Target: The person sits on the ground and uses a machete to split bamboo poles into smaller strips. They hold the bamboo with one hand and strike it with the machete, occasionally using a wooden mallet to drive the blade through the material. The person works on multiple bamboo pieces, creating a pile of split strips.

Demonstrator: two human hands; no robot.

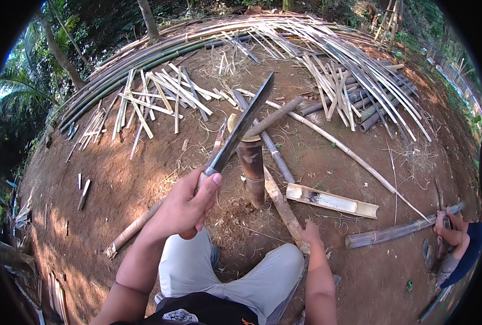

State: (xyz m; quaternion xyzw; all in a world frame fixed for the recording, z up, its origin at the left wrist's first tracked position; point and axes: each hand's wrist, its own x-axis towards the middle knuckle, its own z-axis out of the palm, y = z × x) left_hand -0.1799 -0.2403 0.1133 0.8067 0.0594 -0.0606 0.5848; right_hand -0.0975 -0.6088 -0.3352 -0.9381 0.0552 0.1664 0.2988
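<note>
My left hand (189, 203) is closed around the handle of a machete (244, 122), its long dark blade slanting up and to the right. Beneath the blade, a short thick bamboo post (251, 170) stands upright on the dirt in front of my knees. A rough wooden stick (285, 208) leans from beside the post toward my right knee. At the lower part of that stick is my right hand (309, 234), its fingers curled and partly hidden. To the right of the stick lies a split bamboo half (332, 200), pale hollow side up.
Split bamboo strips (165, 95) lie in loose heaps ahead, with long green poles (127, 81) behind them. More strips and cut bamboo lengths (368, 103) are piled at far right. A thin pole (338, 143) crosses the ground. Another person (460, 244) sits at right beside a bamboo log (381, 236).
</note>
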